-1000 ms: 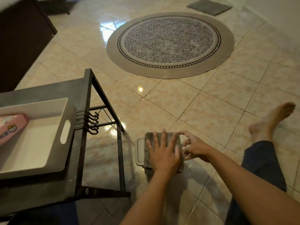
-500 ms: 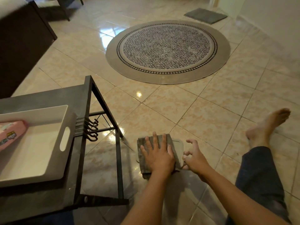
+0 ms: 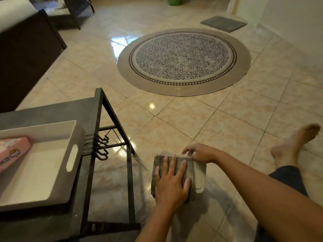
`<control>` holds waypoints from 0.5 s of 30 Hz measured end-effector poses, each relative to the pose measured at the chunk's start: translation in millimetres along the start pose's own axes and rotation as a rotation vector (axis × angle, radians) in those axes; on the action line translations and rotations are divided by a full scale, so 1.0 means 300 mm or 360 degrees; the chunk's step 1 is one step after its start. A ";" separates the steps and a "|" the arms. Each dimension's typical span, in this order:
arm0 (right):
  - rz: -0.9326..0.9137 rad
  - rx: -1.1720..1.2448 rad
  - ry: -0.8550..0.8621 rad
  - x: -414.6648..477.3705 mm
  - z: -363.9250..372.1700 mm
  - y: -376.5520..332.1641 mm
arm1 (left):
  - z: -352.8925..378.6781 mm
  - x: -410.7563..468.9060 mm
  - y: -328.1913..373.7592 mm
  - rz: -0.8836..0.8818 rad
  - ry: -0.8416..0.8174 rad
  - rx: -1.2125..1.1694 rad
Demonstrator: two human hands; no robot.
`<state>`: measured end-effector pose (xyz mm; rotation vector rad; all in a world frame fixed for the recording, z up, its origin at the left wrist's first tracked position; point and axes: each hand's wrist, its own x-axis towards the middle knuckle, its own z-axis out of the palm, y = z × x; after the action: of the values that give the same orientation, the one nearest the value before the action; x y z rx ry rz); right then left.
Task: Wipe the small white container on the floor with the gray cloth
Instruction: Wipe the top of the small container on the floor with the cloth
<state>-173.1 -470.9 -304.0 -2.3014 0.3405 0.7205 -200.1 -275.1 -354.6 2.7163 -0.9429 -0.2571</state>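
The small white container (image 3: 201,173) lies on the tiled floor in front of me, mostly covered by the folded gray cloth (image 3: 190,172). Only its right side, with a handle slot, and a strip of its far edge show. My left hand (image 3: 172,182) presses flat on the cloth, fingers spread and pointing away from me. My right hand (image 3: 199,152) reaches across from the right, its fingertips on the container's far right corner, holding it steady.
A dark metal side table (image 3: 97,109) with hooks stands close on the left, carrying a large white tray (image 3: 73,137) with a pink box (image 3: 14,151). My bare foot (image 3: 295,145) and leg lie at right. A round patterned rug (image 3: 183,62) lies farther off.
My left hand has slid the cloth toward the container's left side, uncovering its right side. My right hand moved from the container's right edge to its far corner.
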 end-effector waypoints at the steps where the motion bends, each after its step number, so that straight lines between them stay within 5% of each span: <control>1: -0.0006 0.0075 -0.0044 0.010 -0.006 0.004 | 0.003 -0.001 -0.005 -0.0003 0.0018 0.0010; 8: 0.0114 0.0872 -0.0330 -0.038 0.042 0.122 | 0.025 0.019 0.005 -0.0033 0.0117 0.0039; 15: 0.0214 0.1412 0.0199 -0.144 0.205 0.144 | -0.003 0.071 0.112 -0.0229 -0.0034 -0.0117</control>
<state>-251.2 -458.4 -339.4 -1.4847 0.7118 0.3667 -203.1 -313.8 -345.7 2.7214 -0.7288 -0.3419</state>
